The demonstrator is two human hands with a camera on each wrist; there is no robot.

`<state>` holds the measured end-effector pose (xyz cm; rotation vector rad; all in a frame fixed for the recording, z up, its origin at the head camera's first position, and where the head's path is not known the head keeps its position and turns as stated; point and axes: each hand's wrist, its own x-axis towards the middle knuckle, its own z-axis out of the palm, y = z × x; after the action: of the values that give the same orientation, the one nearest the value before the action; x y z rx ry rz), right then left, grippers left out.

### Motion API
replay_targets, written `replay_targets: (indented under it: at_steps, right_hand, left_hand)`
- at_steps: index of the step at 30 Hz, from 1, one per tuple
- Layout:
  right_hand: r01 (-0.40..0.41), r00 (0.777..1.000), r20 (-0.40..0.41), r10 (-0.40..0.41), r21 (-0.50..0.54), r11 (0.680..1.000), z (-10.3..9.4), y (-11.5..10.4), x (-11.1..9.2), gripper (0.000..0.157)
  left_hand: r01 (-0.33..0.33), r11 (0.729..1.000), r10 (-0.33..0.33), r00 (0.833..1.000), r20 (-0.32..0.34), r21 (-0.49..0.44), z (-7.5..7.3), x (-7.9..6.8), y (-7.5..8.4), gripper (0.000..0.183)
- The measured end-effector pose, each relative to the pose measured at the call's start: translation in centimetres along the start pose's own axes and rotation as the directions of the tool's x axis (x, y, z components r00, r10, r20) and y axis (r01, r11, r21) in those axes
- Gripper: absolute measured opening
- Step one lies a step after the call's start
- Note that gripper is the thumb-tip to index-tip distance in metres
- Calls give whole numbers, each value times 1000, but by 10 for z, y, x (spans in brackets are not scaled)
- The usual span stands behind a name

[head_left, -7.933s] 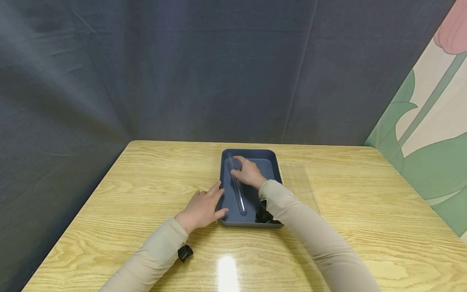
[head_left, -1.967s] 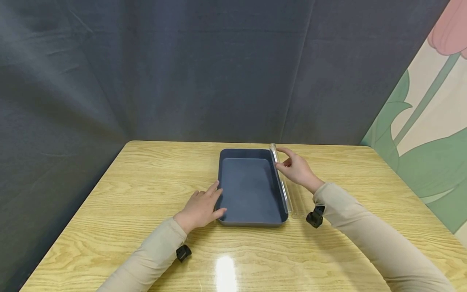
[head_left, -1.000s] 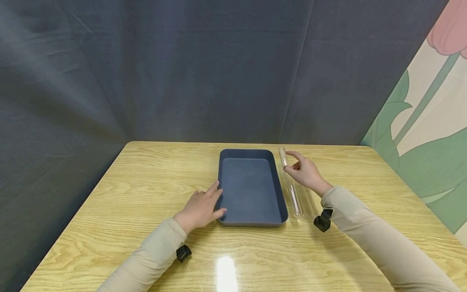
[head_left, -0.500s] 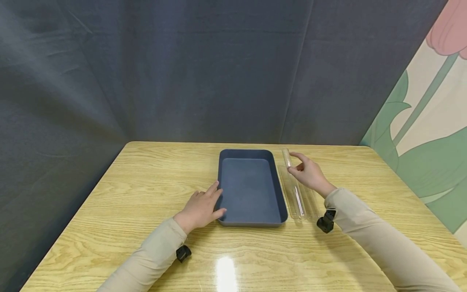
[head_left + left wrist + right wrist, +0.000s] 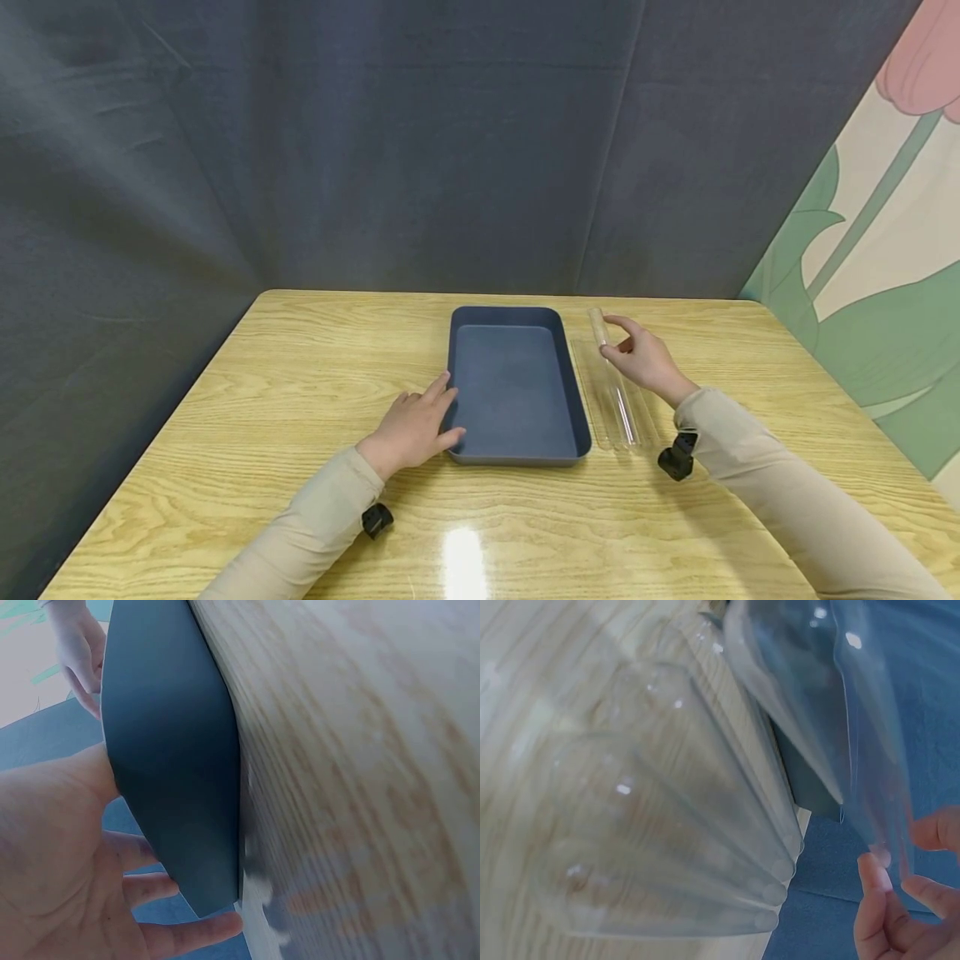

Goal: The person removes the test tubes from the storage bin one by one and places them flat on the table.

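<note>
My right hand (image 5: 647,358) pinches a clear test tube (image 5: 619,400) near its far end, between thumb and fingers. The tube's rounded end points toward me, over several more clear test tubes (image 5: 682,742) lying side by side on the table right of the tray. In the right wrist view the held tube (image 5: 817,697) passes above the others. My left hand (image 5: 411,433) rests at the left rim of the dark blue tray (image 5: 513,392), fingers spread. From the left wrist view, its fingers (image 5: 195,936) lie straight along the tray's outer wall (image 5: 176,750).
The tray's inside shows bare. A pale wood-grain table (image 5: 337,358) carries everything, its far edge meeting a dark blue curtain (image 5: 450,150). On the right stands a panel painted with a flower (image 5: 885,233). Both sleeves carry a black wrist camera (image 5: 377,521).
Earlier my right hand was at a tube inside the tray. It has since carried the tube over the right rim and on to the right, above the lying tubes. My left hand stays put.
</note>
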<state>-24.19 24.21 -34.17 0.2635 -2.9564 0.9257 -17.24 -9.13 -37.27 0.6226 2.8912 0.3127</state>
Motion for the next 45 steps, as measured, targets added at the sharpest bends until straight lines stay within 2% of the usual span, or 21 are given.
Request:
replay_targets:
  at_steps: [24, 45]
  right_hand:
    - [-26, 999, 20, 26, -19, 999, -7, 11, -4, 56]
    - [-58, 998, 3, 58, -36, 998, -15, 43, -5, 56]
  left_hand:
    - [-4, 1000, 4, 1000, 1, 8, -2, 0, 1, 63]
    - [-2, 1000, 2, 1000, -7, 10, 1, 1, 0, 63]
